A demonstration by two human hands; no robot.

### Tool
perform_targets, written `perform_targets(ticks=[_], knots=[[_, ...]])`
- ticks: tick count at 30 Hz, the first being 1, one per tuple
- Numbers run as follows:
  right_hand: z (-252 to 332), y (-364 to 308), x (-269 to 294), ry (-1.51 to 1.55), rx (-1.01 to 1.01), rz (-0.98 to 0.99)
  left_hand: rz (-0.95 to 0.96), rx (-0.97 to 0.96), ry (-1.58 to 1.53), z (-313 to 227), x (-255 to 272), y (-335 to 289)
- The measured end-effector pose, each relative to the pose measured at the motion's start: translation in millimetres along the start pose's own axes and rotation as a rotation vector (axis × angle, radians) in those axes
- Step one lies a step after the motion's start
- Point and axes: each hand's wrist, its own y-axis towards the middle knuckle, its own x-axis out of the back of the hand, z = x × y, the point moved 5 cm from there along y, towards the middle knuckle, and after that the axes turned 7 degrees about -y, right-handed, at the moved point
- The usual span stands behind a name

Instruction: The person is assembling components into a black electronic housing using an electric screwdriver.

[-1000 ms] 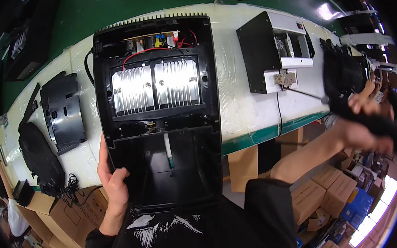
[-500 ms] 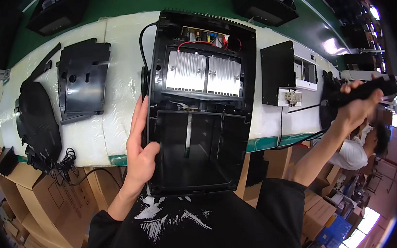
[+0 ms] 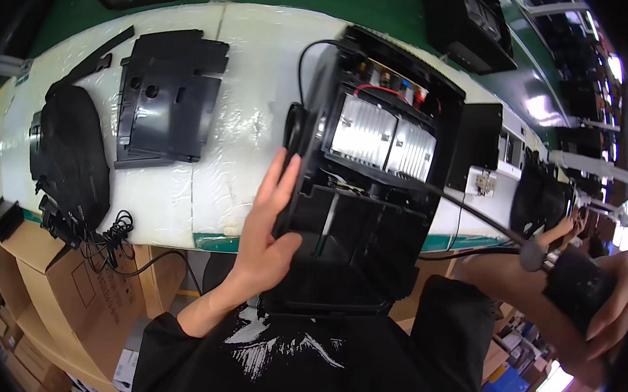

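A black plastic housing (image 3: 336,292) lies in front of me, its inner side up. It carries two ribbed silver metal blocks (image 3: 383,139) and, above them, a board with red wires. My left hand (image 3: 263,247) lies along the housing's left wall, fingers stretched out and thumb by the rim. At the right, my right hand (image 3: 612,311) is closed around a black electric screwdriver (image 3: 577,287). Its long thin shaft points left over the housing, the end near the lower right of the silver blocks. Whether it touches anything I cannot tell.
Left on the white table (image 3: 246,67) lie a black plastic panel (image 3: 171,106), a black mesh-covered part (image 3: 76,154) and a coiled cable (image 3: 119,230). A black-and-white unit (image 3: 486,153) stands right of the housing. Cardboard boxes (image 3: 95,312) are below the edge; another person's arm (image 3: 560,231) shows far right.
My right hand has brought the screwdriver in from the far right, and its shaft now reaches over the housing. The housing looks turned and further right in view; the whole view has shifted too.
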Motion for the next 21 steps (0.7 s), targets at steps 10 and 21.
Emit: perform_targets(ticks=[10,21], knots=[[-4,-53,31,0.278,0.017,0.051,0.06,-0.038,0.088,3,3,-1],[-32,-57,25,0.022,-0.154,0.089,0.065,-0.024,0.012,5,2,1]])
